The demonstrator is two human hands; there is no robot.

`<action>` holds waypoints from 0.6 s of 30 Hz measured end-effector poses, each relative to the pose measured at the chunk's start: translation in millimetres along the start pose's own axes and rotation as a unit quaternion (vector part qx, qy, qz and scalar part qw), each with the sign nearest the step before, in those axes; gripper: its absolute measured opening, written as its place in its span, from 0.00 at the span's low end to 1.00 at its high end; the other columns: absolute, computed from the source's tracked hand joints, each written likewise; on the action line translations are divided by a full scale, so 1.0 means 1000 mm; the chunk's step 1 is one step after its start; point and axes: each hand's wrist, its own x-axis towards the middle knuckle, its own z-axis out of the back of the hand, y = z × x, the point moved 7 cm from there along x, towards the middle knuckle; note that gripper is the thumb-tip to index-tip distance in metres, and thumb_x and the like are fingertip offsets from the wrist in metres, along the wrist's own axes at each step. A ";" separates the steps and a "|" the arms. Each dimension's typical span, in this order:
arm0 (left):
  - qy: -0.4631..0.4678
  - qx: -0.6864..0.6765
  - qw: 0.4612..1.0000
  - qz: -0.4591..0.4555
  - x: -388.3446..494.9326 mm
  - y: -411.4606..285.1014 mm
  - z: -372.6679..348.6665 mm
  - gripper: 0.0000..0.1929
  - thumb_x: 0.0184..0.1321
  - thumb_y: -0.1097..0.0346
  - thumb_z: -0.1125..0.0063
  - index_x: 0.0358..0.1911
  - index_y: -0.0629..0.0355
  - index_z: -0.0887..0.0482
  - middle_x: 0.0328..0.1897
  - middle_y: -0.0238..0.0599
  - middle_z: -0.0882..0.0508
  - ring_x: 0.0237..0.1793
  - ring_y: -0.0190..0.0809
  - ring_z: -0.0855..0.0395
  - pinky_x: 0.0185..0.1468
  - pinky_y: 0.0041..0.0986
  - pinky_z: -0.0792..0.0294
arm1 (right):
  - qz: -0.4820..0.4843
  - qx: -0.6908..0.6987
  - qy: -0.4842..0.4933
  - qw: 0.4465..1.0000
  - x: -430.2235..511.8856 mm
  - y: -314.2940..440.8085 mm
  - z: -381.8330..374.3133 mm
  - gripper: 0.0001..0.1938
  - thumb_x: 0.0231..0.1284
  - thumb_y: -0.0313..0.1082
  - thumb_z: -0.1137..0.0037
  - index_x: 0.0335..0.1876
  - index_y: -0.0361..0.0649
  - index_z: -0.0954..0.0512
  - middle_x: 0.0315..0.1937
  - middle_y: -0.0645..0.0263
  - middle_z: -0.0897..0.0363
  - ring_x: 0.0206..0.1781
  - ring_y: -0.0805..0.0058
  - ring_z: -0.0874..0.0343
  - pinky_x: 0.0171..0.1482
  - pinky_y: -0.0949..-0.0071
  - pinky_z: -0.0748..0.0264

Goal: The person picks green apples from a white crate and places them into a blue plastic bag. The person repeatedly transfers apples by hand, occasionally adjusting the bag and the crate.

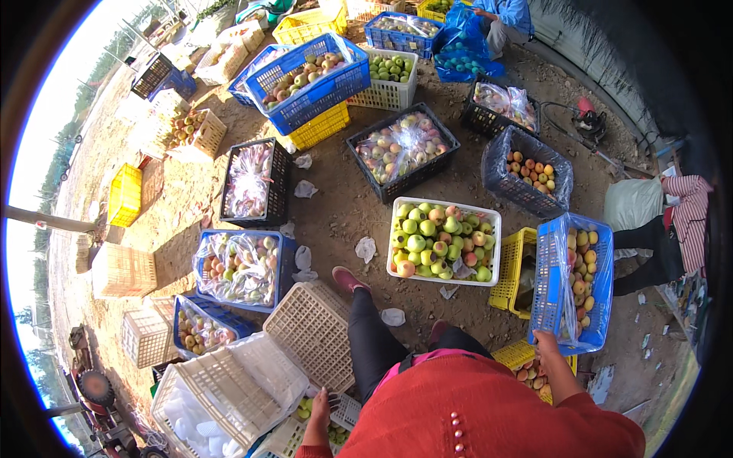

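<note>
My right hand [545,343] is at the near left corner of a blue plastic crate [551,275], its fingers closed on the rim. The crate has a clear plastic liner and holds yellow-red apples [582,275]. My left hand [320,407] hangs low beside a stack of beige plastic crates [246,395]; its fingers are partly hidden, so its hold cannot be told. Before me on the ground lies a white crate [497,246] full of green and reddish apples [426,229]. A yellow crate [504,286] stands left of the blue one.
Black crates of bagged apples [401,146] stand ahead. More blue, yellow and beige crates lie to the left. A person in striped sleeves [687,223] bends at the right; another in blue [509,17] sits at the top. A red-topped motor tool [588,117] lies at upper right.
</note>
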 end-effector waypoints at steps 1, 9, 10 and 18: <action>0.002 0.007 1.000 0.009 0.019 -0.021 0.007 0.28 0.72 0.40 0.59 0.59 0.57 0.26 0.43 0.39 0.17 0.35 0.41 0.15 0.36 0.32 0.26 | 0.003 0.007 -0.010 1.000 -0.002 0.011 -0.012 0.15 0.64 0.42 0.46 0.23 0.46 0.33 0.10 0.71 0.46 0.09 0.76 0.49 0.14 0.69 0.53; 0.039 -0.006 0.996 -0.080 0.117 -0.230 0.089 0.29 0.72 0.40 0.59 0.60 0.59 0.28 0.44 0.43 0.16 0.39 0.43 0.15 0.40 0.35 0.24 | 0.012 -0.045 -0.045 0.998 -0.046 0.123 -0.183 0.16 0.64 0.42 0.44 0.23 0.43 0.29 0.11 0.68 0.42 0.10 0.74 0.46 0.16 0.67 0.51; 0.024 -0.008 0.997 -0.069 0.123 -0.252 0.105 0.29 0.72 0.40 0.59 0.61 0.60 0.29 0.44 0.43 0.17 0.39 0.43 0.15 0.39 0.35 0.24 | 0.031 -0.039 -0.050 0.998 -0.050 0.138 -0.203 0.16 0.63 0.43 0.43 0.23 0.42 0.27 0.10 0.68 0.41 0.09 0.73 0.45 0.15 0.66 0.50; -0.010 -0.026 0.998 -0.064 0.170 -0.362 0.163 0.23 0.71 0.41 0.58 0.52 0.51 0.23 0.37 0.38 0.16 0.31 0.43 0.15 0.31 0.33 0.26 | -0.009 -0.028 -0.014 0.999 -0.072 0.226 -0.290 0.15 0.62 0.43 0.42 0.25 0.43 0.27 0.12 0.67 0.38 0.12 0.75 0.42 0.16 0.70 0.47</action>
